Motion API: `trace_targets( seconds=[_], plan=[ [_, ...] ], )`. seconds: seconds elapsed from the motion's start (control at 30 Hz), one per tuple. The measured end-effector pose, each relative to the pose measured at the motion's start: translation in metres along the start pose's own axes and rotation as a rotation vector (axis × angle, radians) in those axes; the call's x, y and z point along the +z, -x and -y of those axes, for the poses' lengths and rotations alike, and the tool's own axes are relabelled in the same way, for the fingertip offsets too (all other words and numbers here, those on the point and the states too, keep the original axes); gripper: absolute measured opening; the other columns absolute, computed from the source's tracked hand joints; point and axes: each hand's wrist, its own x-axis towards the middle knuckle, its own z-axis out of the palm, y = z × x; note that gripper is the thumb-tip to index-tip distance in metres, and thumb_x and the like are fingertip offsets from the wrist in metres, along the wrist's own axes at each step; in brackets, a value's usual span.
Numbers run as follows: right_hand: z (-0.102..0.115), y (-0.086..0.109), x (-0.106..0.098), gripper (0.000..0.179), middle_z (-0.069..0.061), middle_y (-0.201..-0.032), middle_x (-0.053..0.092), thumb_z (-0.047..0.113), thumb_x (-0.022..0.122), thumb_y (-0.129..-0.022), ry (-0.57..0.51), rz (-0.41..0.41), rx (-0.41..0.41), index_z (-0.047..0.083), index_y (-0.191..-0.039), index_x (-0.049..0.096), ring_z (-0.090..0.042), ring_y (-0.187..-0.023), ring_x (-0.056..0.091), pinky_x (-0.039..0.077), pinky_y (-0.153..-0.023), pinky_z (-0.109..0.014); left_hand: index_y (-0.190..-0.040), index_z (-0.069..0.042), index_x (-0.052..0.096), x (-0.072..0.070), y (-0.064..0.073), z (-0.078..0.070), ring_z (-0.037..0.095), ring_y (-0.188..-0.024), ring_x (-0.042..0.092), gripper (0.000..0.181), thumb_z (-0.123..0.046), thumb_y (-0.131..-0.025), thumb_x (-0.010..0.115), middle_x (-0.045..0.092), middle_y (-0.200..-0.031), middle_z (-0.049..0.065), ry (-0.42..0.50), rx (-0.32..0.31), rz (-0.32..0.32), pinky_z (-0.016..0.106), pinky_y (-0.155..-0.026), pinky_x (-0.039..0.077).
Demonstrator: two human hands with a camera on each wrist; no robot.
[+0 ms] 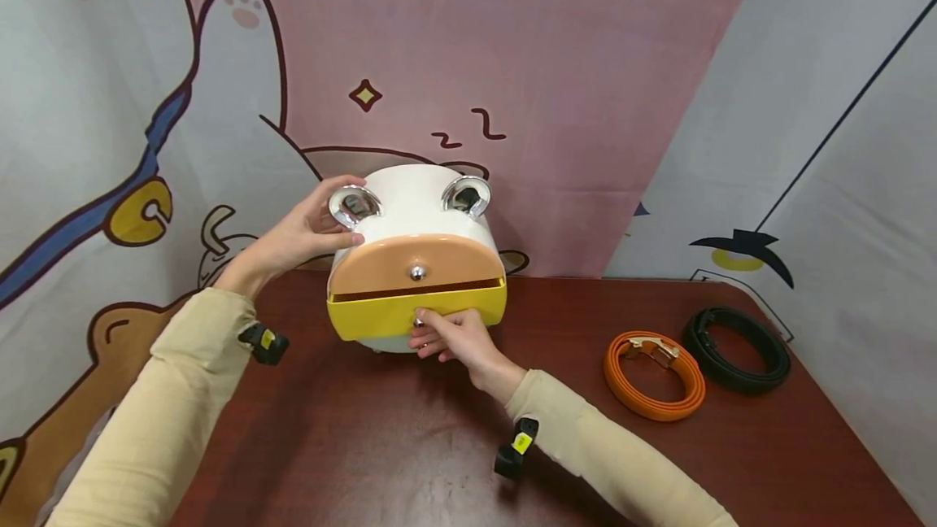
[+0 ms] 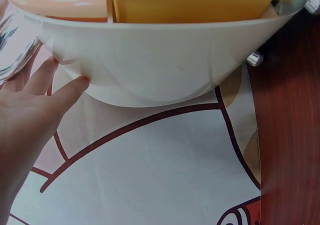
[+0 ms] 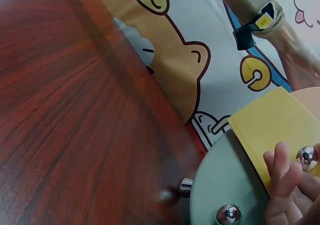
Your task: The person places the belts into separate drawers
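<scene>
A small white cabinet [image 1: 413,218] with two chrome ring eyes stands on the table. Its front has an orange drawer [image 1: 388,265], a yellow drawer [image 1: 373,315] pulled partly out, and a green drawer [image 3: 220,172] below. My right hand [image 1: 461,340] pinches the yellow drawer's chrome knob [image 3: 306,157] between thumb and finger; its other fingers lie below the knob. At the cabinet's upper left, my left hand [image 1: 311,226] rests around the left chrome eye [image 1: 355,206]. Its fingertips touch the white side wall [image 2: 150,60] in the left wrist view, fingers fairly straight.
On the right of the reddish-brown table [image 1: 351,437] lie a coiled orange belt [image 1: 622,381] with a metal buckle and a coiled black belt [image 1: 769,376]. A cartoon-printed cloth [image 1: 549,104] hangs close behind the cabinet. Short chrome feet [image 3: 185,187] hold the cabinet off the tabletop.
</scene>
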Motion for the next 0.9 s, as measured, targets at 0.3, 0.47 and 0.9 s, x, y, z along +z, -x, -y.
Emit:
trace_targets(
  seconds=[0.3, 0.47, 0.9],
  plan=[
    [0.001, 0.008, -0.003, 0.046, -0.014, -0.081, 0.072, 0.039, 0.063, -0.093, 0.035, 0.021, -0.029, -0.005, -0.096, 0.074, -0.014, -0.064, 0.068, 0.044, -0.052, -0.024, -0.147, -0.017, 0.027, 0.000, 0.002, -0.001, 0.023, -0.107, 0.058, 0.074, 0.001, -0.088, 0.068, 0.044, -0.130, 0.018, -0.013, -0.005, -0.011, 0.028, -0.084, 0.050],
    [0.000, 0.012, -0.004, 0.049, -0.012, -0.080, 0.072, 0.040, 0.062, -0.094, 0.047, 0.032, -0.040, -0.007, -0.097, 0.073, -0.016, -0.064, 0.069, 0.045, -0.051, -0.023, -0.147, -0.018, 0.027, -0.001, 0.002, -0.002, 0.024, -0.111, 0.056, 0.075, 0.000, -0.088, 0.069, 0.043, -0.132, 0.016, -0.038, -0.025, -0.022, 0.027, -0.086, 0.049],
    [0.000, 0.025, -0.004, 0.043, -0.012, -0.081, 0.072, 0.038, 0.062, -0.094, 0.042, 0.037, -0.034, -0.003, -0.096, 0.075, -0.017, -0.063, 0.068, 0.045, -0.051, -0.023, -0.147, -0.017, 0.027, -0.001, 0.000, -0.001, 0.027, -0.111, 0.056, 0.074, -0.001, -0.088, 0.069, 0.044, -0.132, 0.015, -0.061, -0.034, -0.025, 0.028, -0.086, 0.049]
  ],
)
